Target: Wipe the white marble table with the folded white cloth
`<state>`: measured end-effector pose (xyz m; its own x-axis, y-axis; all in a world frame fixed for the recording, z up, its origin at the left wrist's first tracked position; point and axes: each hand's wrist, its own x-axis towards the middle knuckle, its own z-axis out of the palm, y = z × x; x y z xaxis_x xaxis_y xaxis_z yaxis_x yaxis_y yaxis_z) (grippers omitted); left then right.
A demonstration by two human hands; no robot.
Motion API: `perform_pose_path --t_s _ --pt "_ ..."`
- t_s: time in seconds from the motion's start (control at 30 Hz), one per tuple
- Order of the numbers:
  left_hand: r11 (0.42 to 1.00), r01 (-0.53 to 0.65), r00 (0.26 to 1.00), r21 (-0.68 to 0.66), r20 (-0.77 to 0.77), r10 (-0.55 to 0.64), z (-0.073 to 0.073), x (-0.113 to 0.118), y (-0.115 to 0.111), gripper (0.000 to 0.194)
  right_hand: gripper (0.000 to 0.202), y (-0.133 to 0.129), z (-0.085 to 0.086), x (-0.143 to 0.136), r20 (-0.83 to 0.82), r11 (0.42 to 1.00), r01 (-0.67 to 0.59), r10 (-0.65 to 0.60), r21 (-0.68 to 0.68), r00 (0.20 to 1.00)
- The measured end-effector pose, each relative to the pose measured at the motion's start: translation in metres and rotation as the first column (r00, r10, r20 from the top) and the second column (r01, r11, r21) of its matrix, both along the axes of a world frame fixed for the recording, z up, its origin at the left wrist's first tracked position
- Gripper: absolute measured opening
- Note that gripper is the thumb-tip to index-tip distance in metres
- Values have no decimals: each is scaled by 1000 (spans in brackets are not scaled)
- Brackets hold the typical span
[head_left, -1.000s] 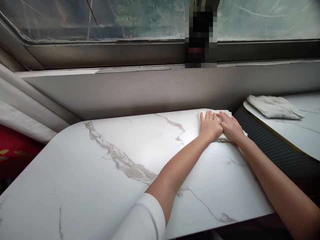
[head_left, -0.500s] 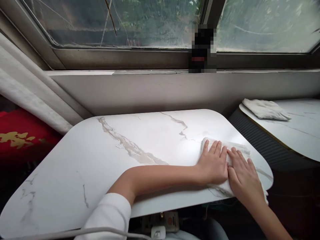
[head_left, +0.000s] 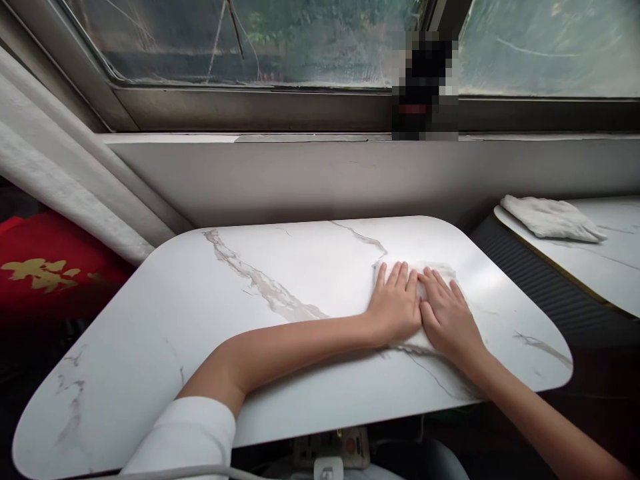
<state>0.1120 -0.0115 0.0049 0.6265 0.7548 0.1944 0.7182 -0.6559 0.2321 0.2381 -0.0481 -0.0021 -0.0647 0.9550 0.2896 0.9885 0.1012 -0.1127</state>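
Observation:
A white cloth [head_left: 417,341] lies flat on the white marble-patterned table [head_left: 310,267], right of its middle. My left hand [head_left: 397,303] presses on the left part of the cloth with fingers stretched out. Beside it, touching near the thumbs, my right hand [head_left: 449,317] lies flat on the cloth's right part, fingers extended. Both palms hide much of the cloth. My left forearm crosses low over the tabletop.
Another folded white cloth [head_left: 553,219] rests on a second marble-patterned table [head_left: 615,267] at the right. A red fabric item [head_left: 55,267] and a pale curtain [head_left: 65,153] are at the left. A cable [head_left: 200,472] and a power strip [head_left: 333,448] show below the front edge.
Both hands, flat on the cloth, have slid it left and slightly away from me over the tabletop, off the table's right front edge. The camera view has shifted a little.

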Motion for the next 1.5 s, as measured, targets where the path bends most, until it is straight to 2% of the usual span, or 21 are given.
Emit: perform_pose_path --t_s 0.27,0.4,0.57,0.77,0.93,1.1,1.2,1.3,1.4,1.5 --pt "978 -207 978 5 3 207 -5 -2 117 51 50 136 1 -12 -100 998 -58 56 -11 993" --pt "962 -274 962 11 2 274 -6 -2 158 50 48 183 -3 -14 -106 997 -79 81 23 991" --pt "941 -336 942 25 14 336 -8 -1 175 51 48 207 -5 -13 -126 994 -106 111 39 986" --pt "941 -337 941 19 37 336 -8 0 171 51 50 204 -4 -11 -73 994 -107 107 12 991" --pt "940 -341 939 14 46 340 -8 -4 156 50 51 188 0 -14 -24 994 -107 106 -30 994" --pt "948 -318 948 8 16 318 -5 -16 116 50 51 146 1 -25 -18 993 -113 113 -29 993" --pt "966 -257 966 8 -8 257 -3 -29 78 49 51 101 0 -35 -23 997 -77 76 -30 997" --pt "984 -176 984 16 -18 177 -1 -46 31 49 53 46 -1 -47 -21 996 -81 80 -41 997" --pt "993 -116 993 19 -19 117 1 -66 -19 50 54 -9 0 -57 2 986 -167 167 -23 986" --pt "997 -74 997 -3 -25 74 4 -84 -62 52 55 -51 2 -65 -2 968 -250 250 19 968"
